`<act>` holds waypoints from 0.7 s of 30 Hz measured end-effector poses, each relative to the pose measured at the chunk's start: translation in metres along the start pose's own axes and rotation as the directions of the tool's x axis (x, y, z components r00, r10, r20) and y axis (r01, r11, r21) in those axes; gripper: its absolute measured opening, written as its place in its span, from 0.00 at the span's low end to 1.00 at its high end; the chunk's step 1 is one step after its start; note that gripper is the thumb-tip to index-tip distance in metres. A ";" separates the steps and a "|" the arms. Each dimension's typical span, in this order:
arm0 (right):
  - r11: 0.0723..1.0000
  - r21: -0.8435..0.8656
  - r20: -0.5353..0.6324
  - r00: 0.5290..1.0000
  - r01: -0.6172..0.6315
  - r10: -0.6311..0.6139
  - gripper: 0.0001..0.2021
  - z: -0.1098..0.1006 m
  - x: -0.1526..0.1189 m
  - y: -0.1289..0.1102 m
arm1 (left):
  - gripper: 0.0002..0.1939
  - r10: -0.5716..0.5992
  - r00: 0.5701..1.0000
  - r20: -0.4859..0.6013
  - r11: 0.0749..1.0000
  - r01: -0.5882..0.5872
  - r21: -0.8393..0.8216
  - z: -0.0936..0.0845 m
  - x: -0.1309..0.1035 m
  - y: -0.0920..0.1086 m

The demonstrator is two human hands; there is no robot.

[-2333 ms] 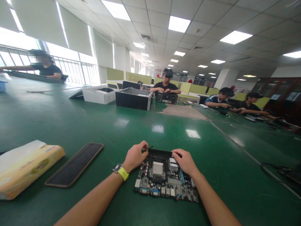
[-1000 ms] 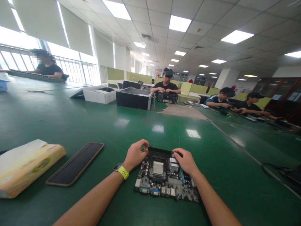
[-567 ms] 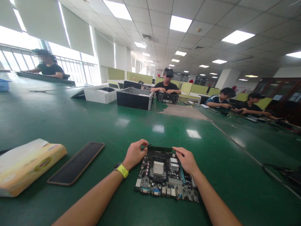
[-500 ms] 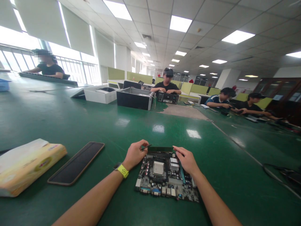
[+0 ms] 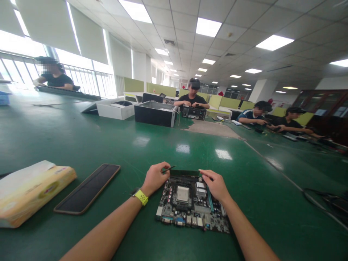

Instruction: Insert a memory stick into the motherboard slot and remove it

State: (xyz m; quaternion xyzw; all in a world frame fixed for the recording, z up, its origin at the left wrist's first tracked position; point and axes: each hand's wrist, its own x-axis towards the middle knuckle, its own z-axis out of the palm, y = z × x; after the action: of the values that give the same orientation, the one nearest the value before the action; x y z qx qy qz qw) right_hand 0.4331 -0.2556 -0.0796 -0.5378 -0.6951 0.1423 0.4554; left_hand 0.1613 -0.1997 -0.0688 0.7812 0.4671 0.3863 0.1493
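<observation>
A motherboard point(image 5: 194, 214) lies flat on the green table before me, its square silver processor point(image 5: 182, 194) exposed. Along its far edge a green memory stick point(image 5: 185, 173) stands upright at the dark slots; whether it is seated I cannot tell. My left hand point(image 5: 157, 178), with a yellow-strapped watch point(image 5: 141, 197) on its wrist, is closed around a thin dark tool point(image 5: 170, 168) by the stick's left end. The fingers of my right hand point(image 5: 215, 184) pinch the stick's right end, and that hand hovers over the board's right side.
A phone point(image 5: 88, 188) and a tissue pack point(image 5: 35, 192) lie to my left. Black cables point(image 5: 326, 203) are at the right edge. Further back stand a white box point(image 5: 115, 110) and a black computer case point(image 5: 154, 115). Several co-workers sit around the table.
My hands and the memory stick hold almost the same position. At the far left, a co-worker's long flat panel has shifted to the right.
</observation>
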 end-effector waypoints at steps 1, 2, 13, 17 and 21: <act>1.000 0.003 -0.006 1.000 0.004 -0.004 0.14 0.000 0.000 0.000 | 0.08 0.003 1.000 0.001 1.000 -0.003 0.003 0.000 0.000 -0.001; 1.000 0.004 -0.011 1.000 0.009 -0.009 0.13 0.000 0.000 0.000 | 0.08 0.007 1.000 0.001 1.000 -0.007 0.006 0.000 0.000 -0.001; 0.999 -0.003 -0.037 0.998 0.048 -0.048 0.10 -0.002 -0.001 -0.010 | 0.07 0.040 0.999 0.009 0.999 -0.040 0.013 0.000 -0.002 0.002; 0.999 -0.014 -0.037 0.998 0.041 -0.042 0.10 -0.002 -0.001 -0.010 | 0.07 0.049 0.999 0.017 0.999 -0.049 0.019 0.000 -0.002 0.001; 0.999 -0.032 -0.029 0.999 0.025 -0.026 0.11 -0.002 -0.001 -0.011 | 0.07 0.073 0.997 0.011 0.997 -0.073 0.013 0.002 -0.002 -0.001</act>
State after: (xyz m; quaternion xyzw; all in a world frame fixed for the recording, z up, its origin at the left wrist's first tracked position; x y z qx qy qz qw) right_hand 0.4280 -0.2614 -0.0720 -0.5379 -0.6975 0.1176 0.4587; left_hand 0.1621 -0.2004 -0.0717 0.8008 0.4399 0.3843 0.1325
